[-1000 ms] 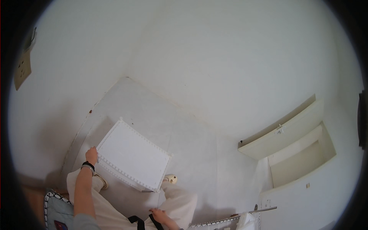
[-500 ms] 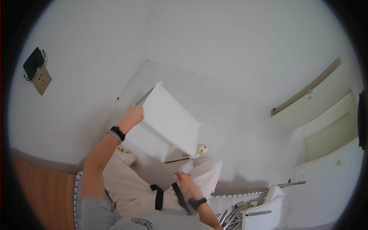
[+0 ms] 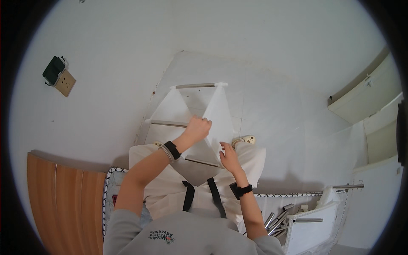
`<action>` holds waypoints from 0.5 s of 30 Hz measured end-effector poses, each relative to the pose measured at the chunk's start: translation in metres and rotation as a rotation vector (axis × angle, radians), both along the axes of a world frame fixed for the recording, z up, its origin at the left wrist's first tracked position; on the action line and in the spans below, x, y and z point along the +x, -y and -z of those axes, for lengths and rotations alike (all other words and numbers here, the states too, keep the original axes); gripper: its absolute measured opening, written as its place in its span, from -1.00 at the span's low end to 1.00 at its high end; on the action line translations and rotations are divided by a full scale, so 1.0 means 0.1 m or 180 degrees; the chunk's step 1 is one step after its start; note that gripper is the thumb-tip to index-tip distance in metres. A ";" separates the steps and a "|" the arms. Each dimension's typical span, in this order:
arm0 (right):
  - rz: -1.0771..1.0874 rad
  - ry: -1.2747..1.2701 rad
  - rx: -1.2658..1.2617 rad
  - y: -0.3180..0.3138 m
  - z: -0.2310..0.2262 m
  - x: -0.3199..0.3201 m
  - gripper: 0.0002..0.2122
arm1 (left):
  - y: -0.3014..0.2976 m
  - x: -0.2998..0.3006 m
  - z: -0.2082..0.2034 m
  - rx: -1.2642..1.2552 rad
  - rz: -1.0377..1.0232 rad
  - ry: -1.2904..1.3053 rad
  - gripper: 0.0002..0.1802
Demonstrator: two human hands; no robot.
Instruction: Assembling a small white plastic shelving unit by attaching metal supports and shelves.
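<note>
A partly built rack of two white shelf panels joined by metal tubes stands on the floor between my legs. Its right panel is tilted, and the left panel lies farther to the left. One metal tube spans the far side, another tube shows at the left, and a third tube is nearest me. My left hand is closed round the near edge of the right panel. Beside that panel's near corner is my right hand, fingers apart and holding nothing; whether they touch it I cannot tell.
At my lower right lie several loose metal tubes and a further white panel with a tube on it. A wooden board stands at the left. A wall socket and white cabinets flank the floor.
The rack has been turned, so its tubes and the gap between the panels now show. My left hand has moved right to the panel edge; my right hand has come up near its corner.
</note>
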State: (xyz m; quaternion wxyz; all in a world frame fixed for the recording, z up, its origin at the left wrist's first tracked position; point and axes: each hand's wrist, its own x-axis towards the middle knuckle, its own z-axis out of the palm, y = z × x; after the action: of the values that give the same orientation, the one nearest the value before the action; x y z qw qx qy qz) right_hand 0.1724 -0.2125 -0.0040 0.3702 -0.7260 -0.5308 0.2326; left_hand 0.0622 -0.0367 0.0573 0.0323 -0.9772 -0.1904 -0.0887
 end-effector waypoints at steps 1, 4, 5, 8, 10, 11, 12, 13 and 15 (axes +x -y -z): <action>0.0052 0.0153 0.0052 -0.05 -0.06 -0.03 -0.63 | 0.08 0.04 0.03 -0.0063 0.0025 -0.0003 -0.80; 0.0227 0.0500 0.0189 -0.11 -0.07 -0.07 -0.53 | 0.34 0.17 0.07 -0.0068 0.0126 0.0063 -0.77; 0.0311 0.0707 0.0293 -0.11 -0.06 -0.09 -0.49 | 0.41 0.21 0.11 -0.0076 0.0130 0.0062 -0.77; 0.0725 0.0382 0.0203 -0.10 0.19 -0.16 -0.46 | 0.57 0.33 0.24 0.0086 0.0208 0.0213 -0.80; 0.0794 0.0209 0.0261 -0.08 0.26 -0.17 -0.47 | 0.63 0.39 0.29 0.0242 0.0299 0.0292 -0.83; 0.0866 0.0036 0.0334 -0.07 0.25 -0.18 -0.48 | 0.65 0.40 0.30 0.0226 0.0306 0.0287 -0.83; 0.0870 0.0030 0.0318 -0.07 0.25 -0.20 -0.48 | 0.65 0.41 0.31 0.0208 0.0357 0.0353 -0.85; 0.0927 -0.0045 0.0374 -0.08 0.25 -0.22 -0.52 | 0.66 0.41 0.32 0.0191 0.0406 0.0416 -0.86; 0.1007 -0.0124 0.0420 -0.11 0.26 -0.22 -0.56 | 0.69 0.41 0.32 0.0186 0.0440 0.0358 -0.84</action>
State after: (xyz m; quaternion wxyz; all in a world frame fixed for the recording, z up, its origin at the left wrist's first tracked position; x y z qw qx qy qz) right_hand 0.1501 -0.2014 -0.0300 0.4593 -0.7700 -0.4167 0.1501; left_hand 0.1035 -0.1056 0.0249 0.0440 -0.9801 -0.1213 -0.1511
